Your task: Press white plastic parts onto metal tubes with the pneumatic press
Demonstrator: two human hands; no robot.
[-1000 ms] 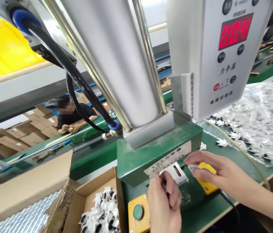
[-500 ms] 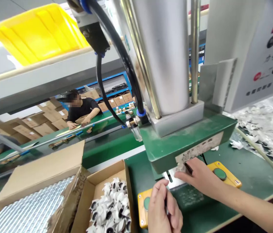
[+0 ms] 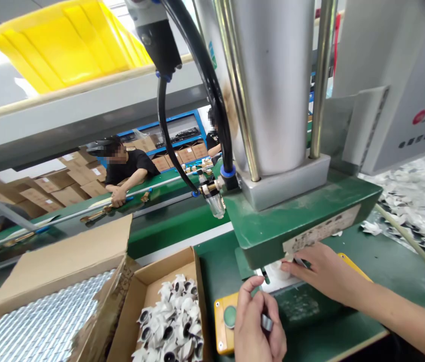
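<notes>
The left hand [image 3: 255,324] curls round a metal bit [image 3: 267,323] and the right hand [image 3: 323,269] pinches a white part [image 3: 280,270] on the plate [image 3: 273,287] under the press [image 3: 310,206], which looks half done, while the heap [image 3: 172,322] in the box [image 3: 167,264] may be finished and the pile [image 3: 404,206] waiting.

Right hand [image 3: 321,271] now at plate [image 3: 277,287]

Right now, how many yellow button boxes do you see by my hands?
2: a near box beside your left hand, and a far box mostly hidden behind your right hand. Others could be hidden.
</notes>
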